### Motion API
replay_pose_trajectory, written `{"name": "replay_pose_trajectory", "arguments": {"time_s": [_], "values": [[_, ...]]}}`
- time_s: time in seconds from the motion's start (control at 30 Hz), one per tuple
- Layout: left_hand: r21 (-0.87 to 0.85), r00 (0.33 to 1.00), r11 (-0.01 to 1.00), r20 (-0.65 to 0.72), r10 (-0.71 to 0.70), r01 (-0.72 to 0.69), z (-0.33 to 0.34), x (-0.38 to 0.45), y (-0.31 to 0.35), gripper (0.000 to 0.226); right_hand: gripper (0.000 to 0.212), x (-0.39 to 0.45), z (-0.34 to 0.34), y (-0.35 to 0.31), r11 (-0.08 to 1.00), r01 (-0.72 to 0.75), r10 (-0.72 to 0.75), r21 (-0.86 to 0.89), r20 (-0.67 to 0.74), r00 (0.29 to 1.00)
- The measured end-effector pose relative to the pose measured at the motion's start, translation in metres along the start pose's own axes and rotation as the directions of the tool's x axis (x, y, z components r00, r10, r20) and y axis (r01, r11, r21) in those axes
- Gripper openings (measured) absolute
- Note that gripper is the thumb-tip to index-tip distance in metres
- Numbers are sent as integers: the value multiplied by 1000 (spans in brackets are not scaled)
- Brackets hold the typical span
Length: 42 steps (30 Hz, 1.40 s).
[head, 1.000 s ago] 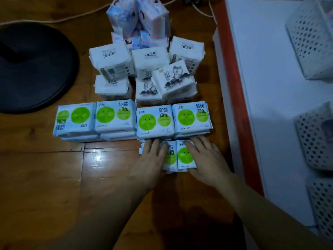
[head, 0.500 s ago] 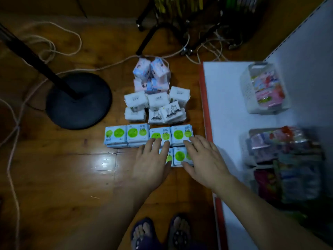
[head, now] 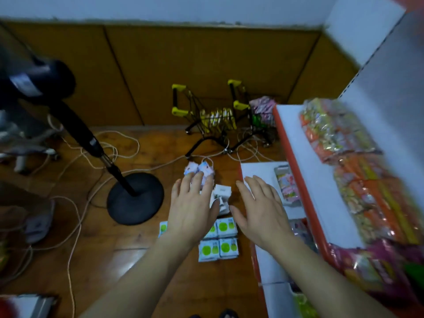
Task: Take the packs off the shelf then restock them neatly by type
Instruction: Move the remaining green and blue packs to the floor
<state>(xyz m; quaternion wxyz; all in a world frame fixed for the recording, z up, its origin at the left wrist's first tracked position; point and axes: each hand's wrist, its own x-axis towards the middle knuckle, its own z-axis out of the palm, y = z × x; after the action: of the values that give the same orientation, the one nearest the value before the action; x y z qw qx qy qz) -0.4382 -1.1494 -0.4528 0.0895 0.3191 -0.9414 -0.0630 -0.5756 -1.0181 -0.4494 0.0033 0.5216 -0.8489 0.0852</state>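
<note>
Packs lie grouped on the wooden floor: green-dot packs [head: 226, 241] nearest, white packs [head: 222, 195] behind them, pink-and-blue packs [head: 192, 167] farthest. My left hand [head: 191, 211] hovers well above them, fingers straight and spread, hiding part of the white and green rows. My right hand [head: 259, 208] hovers beside it, also flat and empty, over the corner of the white lower shelf [head: 254, 171]. Neither hand touches a pack. The shelf's upper level [head: 314, 180] has a red edge and holds bright snack bags [head: 358, 171].
A black fan stand [head: 135, 198] with its pole stands left of the packs, cables [head: 75, 216] looping over the floor. Two small yellow-handled carts [head: 213, 115] sit by the back wall. A white basket [head: 286, 187] of packets rests on the lower shelf.
The view has risen far above the floor, so packs look small. Both hands lifted off the front green packs and now hover open in the air.
</note>
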Motion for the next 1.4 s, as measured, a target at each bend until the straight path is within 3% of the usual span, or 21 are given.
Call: {"name": "replay_pose_trajectory", "arguments": {"time_s": [0.5,0.7,0.9,1.13,1.4], "values": [[-27,955,990,-268,129,-141,-226,30,97,60,65,-17,-246,0,995,-67,44,-71,-287,957],[-40,910,979,-377,171,-200,-284,38,137,60,62,-38,-314,9,987,-96,37,-127,-405,914],[-45,852,940,-438,286,-338,-312,36,183,61,63,-77,-362,19,954,-253,145,-159,-494,857],[-88,730,801,-481,486,-592,-332,32,238,61,63,-134,-396,31,866,-474,287,-162,-615,735],[-117,540,561,-481,690,-820,-339,-4,300,61,64,-234,-416,19,648,-745,473,-161,-681,559]]}}
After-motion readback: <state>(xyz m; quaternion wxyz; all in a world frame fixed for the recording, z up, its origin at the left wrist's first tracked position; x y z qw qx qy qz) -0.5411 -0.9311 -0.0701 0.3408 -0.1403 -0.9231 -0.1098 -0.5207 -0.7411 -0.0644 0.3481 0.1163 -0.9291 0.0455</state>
